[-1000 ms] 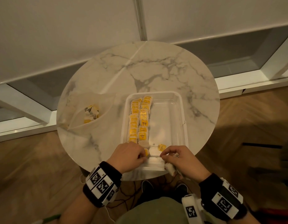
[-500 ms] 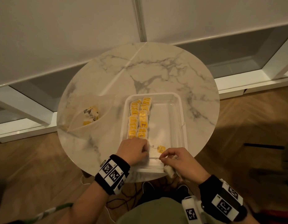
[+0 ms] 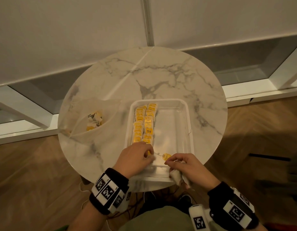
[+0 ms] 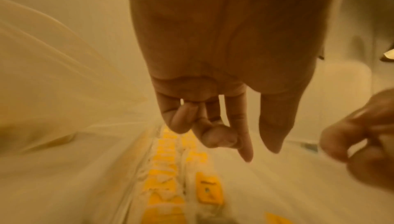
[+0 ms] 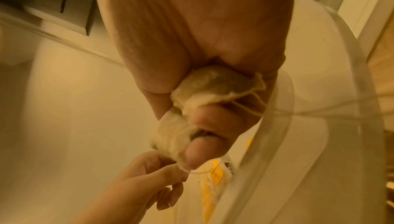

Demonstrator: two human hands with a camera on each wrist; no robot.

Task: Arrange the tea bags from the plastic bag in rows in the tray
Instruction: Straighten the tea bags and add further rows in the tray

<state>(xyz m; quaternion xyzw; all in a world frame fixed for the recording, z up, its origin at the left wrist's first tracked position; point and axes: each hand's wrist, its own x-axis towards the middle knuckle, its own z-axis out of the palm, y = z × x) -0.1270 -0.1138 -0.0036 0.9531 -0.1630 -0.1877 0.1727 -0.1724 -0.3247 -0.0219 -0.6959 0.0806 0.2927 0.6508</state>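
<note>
Tray: the clear plastic tray (image 3: 189,124) sits on the round marble table (image 3: 161,72), with two rows of yellow-tagged tea bags (image 3: 145,124) along its left side.
Left hand: the left hand (image 3: 136,157) is at the near end of the rows, fingers curled; it seems to pinch the end of a thin string (image 3: 158,154), though blur leaves this unsure.
Right hand: the right hand (image 3: 186,165) clutches two tea bags (image 5: 213,89) in its curled lower fingers, with fingertips pinching near a loose yellow tag (image 3: 166,156).
Plastic bag: the plastic bag (image 3: 87,120) lies to the left, a few tea bags inside.
Risk: strings may be tangled; pulling could tear a tag off, drag placed bags out of line, or drop the spare bags over the near rim.
</note>
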